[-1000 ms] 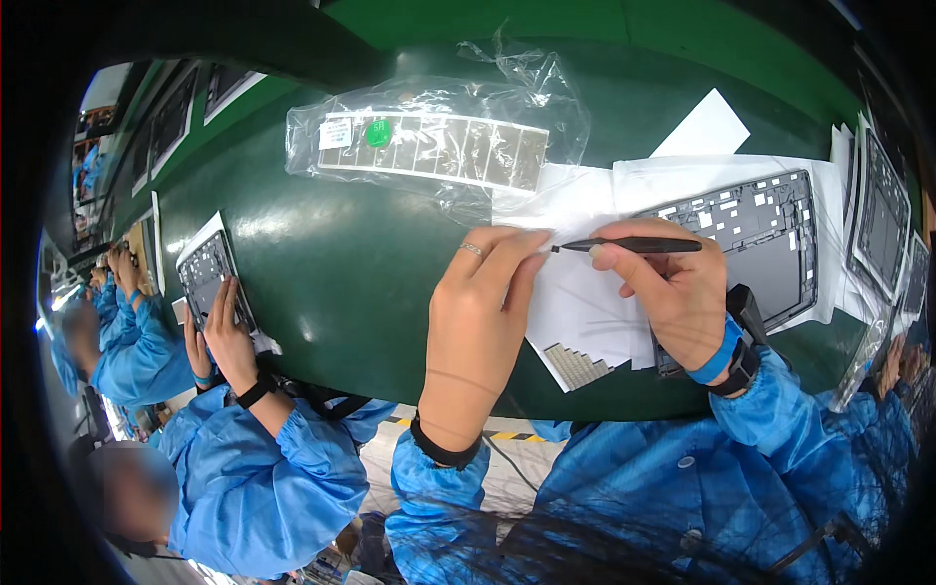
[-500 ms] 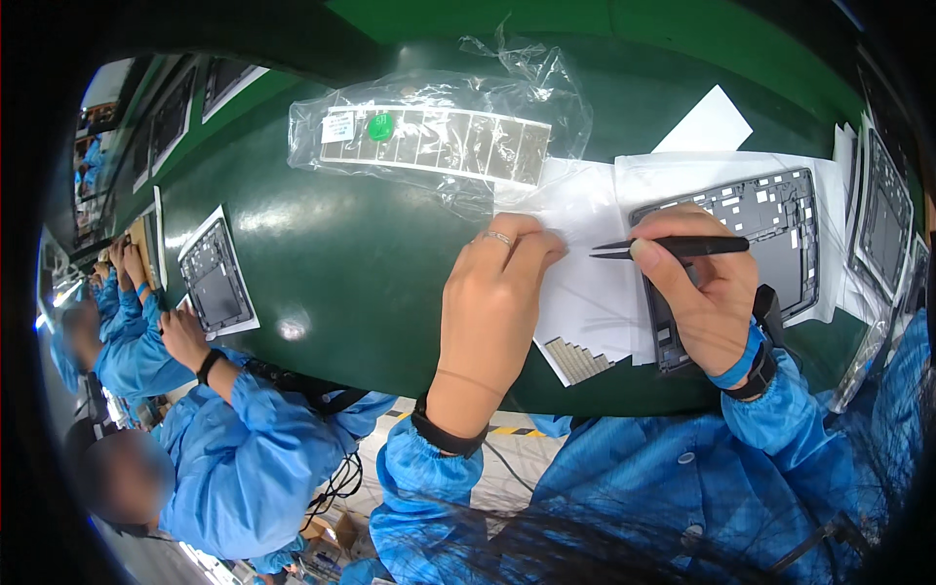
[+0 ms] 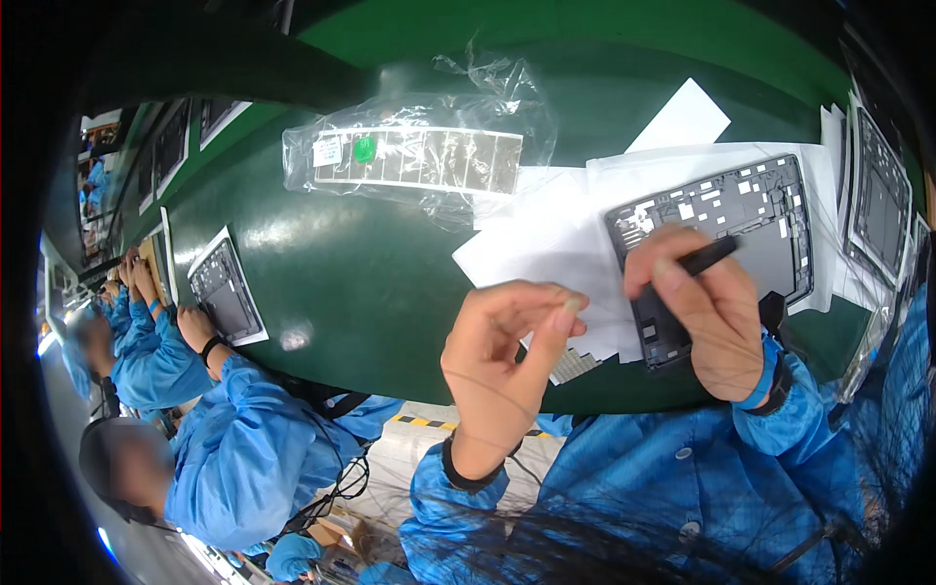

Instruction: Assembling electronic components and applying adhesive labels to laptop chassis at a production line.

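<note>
A glossy dark-green worktop (image 3: 361,258) reflects whitish patches of overhead light. A brighter green surface (image 3: 585,21) borders its far side; below, yellow-and-black striped tape (image 3: 419,422) crosses the pale floor (image 3: 398,456).

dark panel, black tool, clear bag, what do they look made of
Dark panel: matte, perhaps plastic or coated metal; its even, dull grey leaves that open. Black tool: dull-looking, too blurred to tell plastic from metal. Clear bag: probably thin, glossy plastic film, given its wrinkles and glints.
</note>
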The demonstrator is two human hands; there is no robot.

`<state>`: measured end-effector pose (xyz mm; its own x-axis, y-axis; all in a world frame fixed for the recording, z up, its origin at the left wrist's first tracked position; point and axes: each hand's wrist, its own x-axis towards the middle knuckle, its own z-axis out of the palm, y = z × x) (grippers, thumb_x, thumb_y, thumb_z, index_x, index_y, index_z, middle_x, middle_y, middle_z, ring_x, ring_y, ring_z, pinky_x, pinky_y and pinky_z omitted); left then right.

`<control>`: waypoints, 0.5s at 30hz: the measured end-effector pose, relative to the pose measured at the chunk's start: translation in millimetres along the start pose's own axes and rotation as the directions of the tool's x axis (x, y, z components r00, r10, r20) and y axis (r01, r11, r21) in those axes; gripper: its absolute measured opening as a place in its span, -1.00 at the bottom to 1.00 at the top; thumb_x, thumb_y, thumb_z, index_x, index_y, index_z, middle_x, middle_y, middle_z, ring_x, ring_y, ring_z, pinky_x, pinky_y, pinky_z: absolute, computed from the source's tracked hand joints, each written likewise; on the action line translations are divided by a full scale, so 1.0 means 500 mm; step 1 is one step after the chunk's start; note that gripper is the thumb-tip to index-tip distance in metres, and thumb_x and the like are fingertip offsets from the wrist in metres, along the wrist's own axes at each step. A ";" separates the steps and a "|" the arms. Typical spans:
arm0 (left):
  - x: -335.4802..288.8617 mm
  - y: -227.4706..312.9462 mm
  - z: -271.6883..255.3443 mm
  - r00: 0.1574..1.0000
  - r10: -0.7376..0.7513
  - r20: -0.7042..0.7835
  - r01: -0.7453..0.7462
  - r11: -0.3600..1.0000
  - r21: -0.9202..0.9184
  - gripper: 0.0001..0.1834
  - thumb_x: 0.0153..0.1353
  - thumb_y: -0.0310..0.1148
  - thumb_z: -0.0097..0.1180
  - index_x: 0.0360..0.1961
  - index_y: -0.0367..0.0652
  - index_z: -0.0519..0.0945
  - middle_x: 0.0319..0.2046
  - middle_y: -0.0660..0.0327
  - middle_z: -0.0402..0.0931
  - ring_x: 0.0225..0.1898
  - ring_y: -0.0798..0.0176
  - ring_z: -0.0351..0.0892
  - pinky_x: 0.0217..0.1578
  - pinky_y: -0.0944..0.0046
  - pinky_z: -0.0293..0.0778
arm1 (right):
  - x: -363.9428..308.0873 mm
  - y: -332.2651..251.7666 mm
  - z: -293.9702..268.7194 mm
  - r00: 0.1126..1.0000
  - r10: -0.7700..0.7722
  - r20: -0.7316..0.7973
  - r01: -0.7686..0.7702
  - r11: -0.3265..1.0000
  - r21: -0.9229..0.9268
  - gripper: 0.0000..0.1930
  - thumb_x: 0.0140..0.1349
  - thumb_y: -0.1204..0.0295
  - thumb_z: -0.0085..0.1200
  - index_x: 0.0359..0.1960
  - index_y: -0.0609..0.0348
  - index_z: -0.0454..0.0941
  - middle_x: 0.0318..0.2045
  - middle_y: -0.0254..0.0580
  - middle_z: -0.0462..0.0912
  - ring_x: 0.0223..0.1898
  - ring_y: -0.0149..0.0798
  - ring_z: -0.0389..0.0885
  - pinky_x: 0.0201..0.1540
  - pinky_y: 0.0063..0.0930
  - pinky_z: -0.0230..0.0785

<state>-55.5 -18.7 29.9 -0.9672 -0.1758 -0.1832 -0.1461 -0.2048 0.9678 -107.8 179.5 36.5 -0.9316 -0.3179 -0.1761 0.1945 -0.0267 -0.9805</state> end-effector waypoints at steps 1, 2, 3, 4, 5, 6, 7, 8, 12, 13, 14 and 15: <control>-0.007 0.001 -0.002 1.000 0.001 0.003 -0.001 1.000 0.003 -0.76 0.35 -0.70 0.25 0.00 -0.39 0.54 -0.15 -0.02 0.74 -0.12 0.19 0.78 -0.07 0.24 0.70 | 0.001 -0.016 0.001 0.977 0.194 0.093 -0.201 0.977 0.072 -0.83 0.51 0.44 0.11 -0.04 0.32 0.57 -0.17 -0.18 0.66 -0.17 -0.38 0.55 0.00 -0.47 0.41; -0.014 0.002 -0.006 0.994 0.100 0.030 -0.103 0.989 0.110 -0.75 0.31 -0.72 0.28 -0.02 -0.38 0.57 -0.15 -0.03 0.75 -0.11 0.17 0.78 -0.06 0.23 0.70 | 0.008 -0.038 -0.002 0.952 0.253 0.170 -0.241 0.966 -0.091 -0.81 0.51 0.40 0.12 -0.06 0.31 0.60 -0.28 -0.20 0.63 -0.27 -0.40 0.52 -0.11 -0.48 0.41; -0.016 0.001 -0.006 0.978 0.195 0.070 -0.205 0.957 0.203 -0.73 0.27 -0.74 0.31 -0.04 -0.38 0.59 -0.16 -0.04 0.75 -0.09 0.16 0.79 -0.05 0.23 0.70 | 0.004 -0.047 -0.006 0.954 0.252 0.163 -0.239 0.966 -0.094 -0.81 0.51 0.40 0.12 -0.06 0.31 0.60 -0.28 -0.20 0.63 -0.27 -0.40 0.52 -0.11 -0.48 0.41; -0.010 0.005 -0.010 0.943 0.304 0.138 -0.334 0.865 0.374 -0.72 0.20 -0.73 0.38 -0.08 -0.32 0.66 -0.15 -0.01 0.77 -0.10 0.15 0.82 -0.08 0.26 0.72 | -0.002 -0.054 -0.008 0.955 0.215 0.205 -0.194 0.974 -0.117 -0.83 0.53 0.40 0.11 -0.08 0.28 0.61 -0.29 -0.26 0.62 -0.32 -0.43 0.50 -0.19 -0.50 0.36; -0.008 0.015 -0.009 0.941 0.307 0.143 -0.338 0.865 0.370 -0.72 0.20 -0.73 0.38 -0.08 -0.32 0.66 -0.15 -0.01 0.77 -0.10 0.15 0.82 -0.08 0.26 0.72 | -0.007 -0.060 -0.009 0.952 0.177 0.249 -0.146 0.980 -0.138 -0.84 0.54 0.40 0.09 -0.10 0.25 0.61 -0.30 -0.32 0.61 -0.36 -0.47 0.47 -0.27 -0.53 0.32; -0.011 0.027 -0.006 0.923 0.338 0.185 -0.385 0.804 0.454 -0.71 0.17 -0.70 0.42 -0.09 -0.29 0.69 -0.16 0.02 0.78 -0.13 0.15 0.83 -0.12 0.27 0.72 | -0.013 -0.051 -0.006 0.978 0.046 0.204 -0.018 0.990 -0.138 -0.89 0.45 0.51 0.18 -0.08 0.26 0.64 -0.33 -0.25 0.64 -0.41 -0.44 0.49 -0.33 -0.50 0.32; -0.013 0.034 -0.003 0.903 0.363 0.229 -0.429 0.731 0.531 -0.70 0.14 -0.68 0.45 -0.10 -0.25 0.71 -0.17 0.05 0.79 -0.16 0.16 0.84 -0.16 0.29 0.73 | -0.016 -0.053 -0.009 0.979 0.044 0.201 -0.016 0.990 -0.139 -0.89 0.45 0.51 0.18 -0.08 0.26 0.64 -0.33 -0.25 0.64 -0.41 -0.44 0.49 -0.33 -0.50 0.32; -0.014 0.035 0.000 0.901 0.366 0.232 -0.432 0.730 0.529 -0.70 0.14 -0.68 0.45 -0.10 -0.25 0.71 -0.17 0.05 0.79 -0.16 0.16 0.84 -0.16 0.29 0.73 | -0.017 -0.055 -0.011 0.982 -0.001 0.189 0.035 0.984 -0.177 -0.88 0.41 0.56 0.21 -0.07 0.26 0.66 -0.33 -0.21 0.65 -0.41 -0.42 0.51 -0.34 -0.51 0.32; -0.019 0.041 0.003 0.897 0.366 0.249 -0.442 0.713 0.545 -0.70 0.13 -0.59 0.49 -0.10 -0.20 0.72 -0.19 0.10 0.80 -0.21 0.16 0.84 -0.23 0.31 0.72 | -0.013 -0.057 -0.027 0.946 -0.138 0.295 0.231 0.922 -0.310 -0.75 0.21 0.66 0.26 -0.06 0.27 0.64 -0.32 -0.11 0.63 -0.40 -0.20 0.66 -0.37 -0.43 0.46; -0.020 0.044 0.005 0.891 0.369 0.265 -0.454 0.695 0.557 -0.71 0.14 -0.56 0.49 -0.10 -0.19 0.73 -0.20 0.11 0.80 -0.21 0.16 0.84 -0.24 0.32 0.71 | -0.015 -0.056 -0.031 0.946 -0.139 0.294 0.232 0.921 -0.313 -0.75 0.21 0.66 0.26 -0.06 0.27 0.64 -0.32 -0.11 0.63 -0.40 -0.20 0.66 -0.37 -0.43 0.46; -0.021 0.047 0.007 0.890 0.370 0.266 -0.455 0.696 0.555 -0.71 0.14 -0.56 0.49 -0.10 -0.19 0.73 -0.20 0.11 0.80 -0.21 0.16 0.84 -0.24 0.32 0.71 | -0.018 -0.052 -0.034 0.931 -0.181 0.317 0.283 0.906 -0.314 -0.73 0.18 0.65 0.27 -0.06 0.27 0.64 -0.30 -0.10 0.63 -0.40 -0.15 0.67 -0.37 -0.39 0.49; -0.020 0.052 0.009 0.886 0.370 0.280 -0.464 0.675 0.574 -0.71 0.14 -0.56 0.48 -0.10 -0.18 0.73 -0.19 0.12 0.80 -0.22 0.16 0.84 -0.26 0.32 0.71 | -0.019 -0.050 -0.037 0.913 -0.222 0.341 0.333 0.890 -0.312 -0.71 0.16 0.65 0.27 -0.05 0.27 0.63 -0.29 -0.09 0.63 -0.40 -0.11 0.67 -0.36 -0.34 0.52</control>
<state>-50.4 -17.8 57.7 -0.9690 0.0386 0.2442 0.2307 0.4960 0.8371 -109.4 200.5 61.3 -0.7895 -0.6076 0.0866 -0.2330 0.1662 -0.9582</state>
